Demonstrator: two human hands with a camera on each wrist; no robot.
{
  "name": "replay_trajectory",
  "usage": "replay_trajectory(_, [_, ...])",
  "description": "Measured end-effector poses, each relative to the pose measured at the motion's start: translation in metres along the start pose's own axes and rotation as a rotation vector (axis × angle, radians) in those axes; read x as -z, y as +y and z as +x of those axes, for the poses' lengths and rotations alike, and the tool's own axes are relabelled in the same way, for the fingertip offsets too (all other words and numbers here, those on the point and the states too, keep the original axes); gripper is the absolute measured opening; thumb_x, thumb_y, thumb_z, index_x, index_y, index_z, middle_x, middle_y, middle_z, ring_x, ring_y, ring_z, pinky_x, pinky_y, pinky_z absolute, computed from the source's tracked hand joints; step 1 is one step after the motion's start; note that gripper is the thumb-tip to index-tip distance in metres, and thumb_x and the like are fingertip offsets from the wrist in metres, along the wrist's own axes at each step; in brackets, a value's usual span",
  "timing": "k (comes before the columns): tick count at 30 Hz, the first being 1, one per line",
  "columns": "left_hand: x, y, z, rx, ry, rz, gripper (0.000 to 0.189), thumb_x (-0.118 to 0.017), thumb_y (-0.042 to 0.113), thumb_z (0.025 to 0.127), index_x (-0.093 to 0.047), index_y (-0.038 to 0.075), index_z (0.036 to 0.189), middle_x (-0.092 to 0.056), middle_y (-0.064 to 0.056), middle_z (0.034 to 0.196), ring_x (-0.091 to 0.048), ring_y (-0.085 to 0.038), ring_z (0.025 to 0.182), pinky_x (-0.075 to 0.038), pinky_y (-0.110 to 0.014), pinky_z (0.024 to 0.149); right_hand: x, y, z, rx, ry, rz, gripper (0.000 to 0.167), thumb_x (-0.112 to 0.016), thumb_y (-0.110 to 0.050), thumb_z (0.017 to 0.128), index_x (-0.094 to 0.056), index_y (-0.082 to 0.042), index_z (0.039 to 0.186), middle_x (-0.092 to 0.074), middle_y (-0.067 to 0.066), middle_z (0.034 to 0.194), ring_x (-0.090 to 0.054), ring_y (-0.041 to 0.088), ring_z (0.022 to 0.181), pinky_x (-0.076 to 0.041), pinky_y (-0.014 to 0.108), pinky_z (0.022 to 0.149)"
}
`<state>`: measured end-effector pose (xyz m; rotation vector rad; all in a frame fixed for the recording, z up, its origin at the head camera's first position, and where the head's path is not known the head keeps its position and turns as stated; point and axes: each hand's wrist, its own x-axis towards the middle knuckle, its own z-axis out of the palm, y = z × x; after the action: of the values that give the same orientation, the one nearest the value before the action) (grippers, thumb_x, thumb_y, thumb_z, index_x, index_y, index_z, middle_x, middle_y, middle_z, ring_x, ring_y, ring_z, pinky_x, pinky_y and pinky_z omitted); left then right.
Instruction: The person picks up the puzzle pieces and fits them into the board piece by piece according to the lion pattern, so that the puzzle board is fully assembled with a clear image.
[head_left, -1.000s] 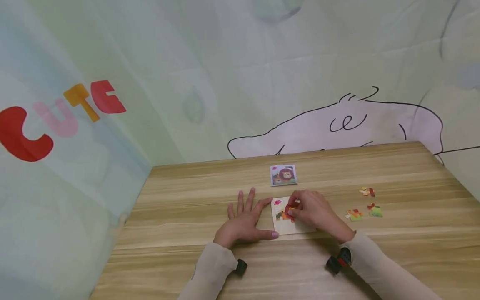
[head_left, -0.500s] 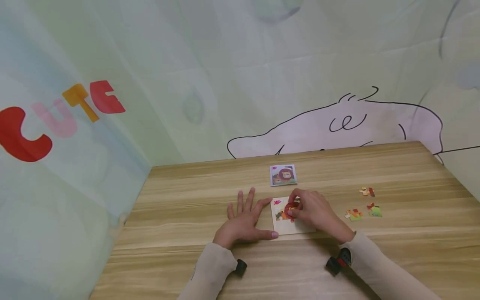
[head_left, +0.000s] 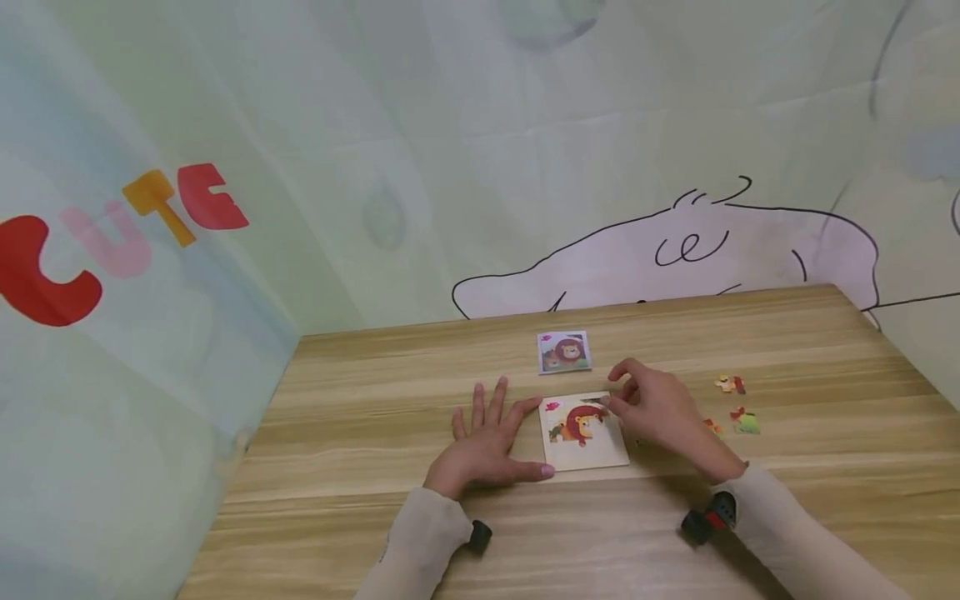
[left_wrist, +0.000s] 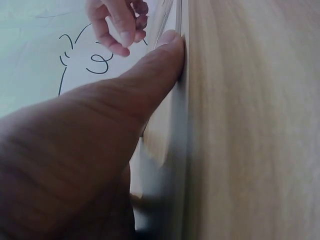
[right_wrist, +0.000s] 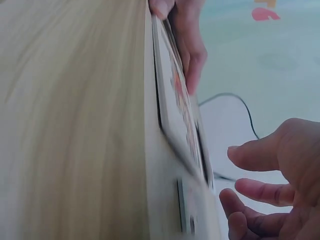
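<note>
A square puzzle board (head_left: 588, 457) lies flat on the table, with joined pieces (head_left: 579, 423) on it forming part of a lion. My left hand (head_left: 483, 446) is spread with straight fingers at the board's left side. Its thumb touches the near left corner and its index finger the far left one. Over the board's right edge hovers my right hand (head_left: 660, 407), fingers loosely bent and holding nothing. The right wrist view shows a gap between its thumb (right_wrist: 255, 152) and fingers.
A lion picture card (head_left: 565, 353) lies behind the board. Loose puzzle pieces (head_left: 730, 384) (head_left: 745, 421) sit on the right, one partly hidden by my right wrist. A flat piece (right_wrist: 187, 207) lies beside the board in the right wrist view. A printed curtain backs the table.
My right hand has let go of the piece with the lion's mane and moved right, uncovering the lion on the board. My left hand stays in place.
</note>
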<state>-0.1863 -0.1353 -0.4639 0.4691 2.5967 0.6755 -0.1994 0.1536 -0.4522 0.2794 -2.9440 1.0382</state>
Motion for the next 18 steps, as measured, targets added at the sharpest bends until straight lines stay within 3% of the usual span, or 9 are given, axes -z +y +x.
replay_trajectory(8, [-0.001, -0.001, 0.001, -0.006, 0.011, 0.004, 0.102, -0.078, 0.075, 0.083, -0.024, 0.052, 0.166, 0.017, -0.008, 0.183, 0.025, -0.046, 0.166, 0.014, -0.082, 0.124, 0.017, 0.028, -0.009, -0.036, 0.05, -0.001, 0.038, -0.076, -0.029, 0.1, -0.065, -0.004, 0.126, -0.078, 0.018, 0.107, -0.067, 0.022, 0.083, -0.048, 0.031, 0.067])
replay_trajectory(14, [-0.005, -0.005, 0.003, 0.0, 0.01, 0.029, 0.103, -0.078, 0.075, 0.083, -0.021, 0.054, 0.167, 0.021, -0.006, 0.182, 0.029, -0.043, 0.165, 0.016, -0.081, 0.124, 0.035, 0.048, -0.017, -0.041, 0.109, -0.056, 0.041, -0.076, -0.028, 0.1, -0.065, 0.0, 0.129, -0.072, 0.029, 0.12, -0.067, 0.034, 0.096, -0.049, 0.043, 0.078])
replay_trajectory(18, [-0.003, -0.003, 0.002, -0.004, 0.013, 0.033, 0.104, -0.079, 0.073, 0.083, -0.022, 0.052, 0.167, 0.02, -0.007, 0.183, 0.028, -0.044, 0.165, 0.014, -0.081, 0.124, 0.05, 0.065, -0.022, -0.044, 0.137, -0.081, 0.042, -0.074, -0.023, 0.1, -0.064, 0.003, 0.132, -0.068, 0.035, 0.122, -0.065, 0.039, 0.098, -0.049, 0.046, 0.077])
